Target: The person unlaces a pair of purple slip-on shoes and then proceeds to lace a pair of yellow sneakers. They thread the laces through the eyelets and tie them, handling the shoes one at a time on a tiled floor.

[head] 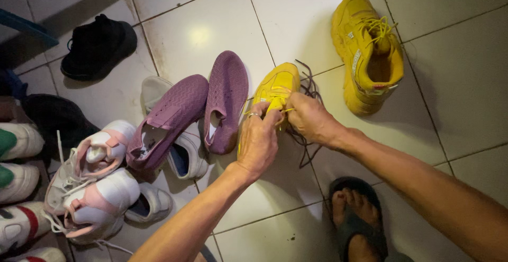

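Observation:
A yellow sneaker (277, 84) lies on the tiled floor in the middle, toe pointing away from me. My left hand (257, 140), a ring on one finger, pinches its tongue and yellow lace from the left. My right hand (309, 116) grips the lace from the right, over loose dark laces (307, 85). The matching yellow sneaker (365, 50) stands apart at the upper right, laced and untouched.
Two purple knit shoes (201, 108) lie just left of my hands, over a white shoe (188, 159). Pink-and-white sneakers (95, 182) and more white shoes crowd the left edge. A black shoe (98, 45) sits upper left. My sandalled foot (354, 214) is below.

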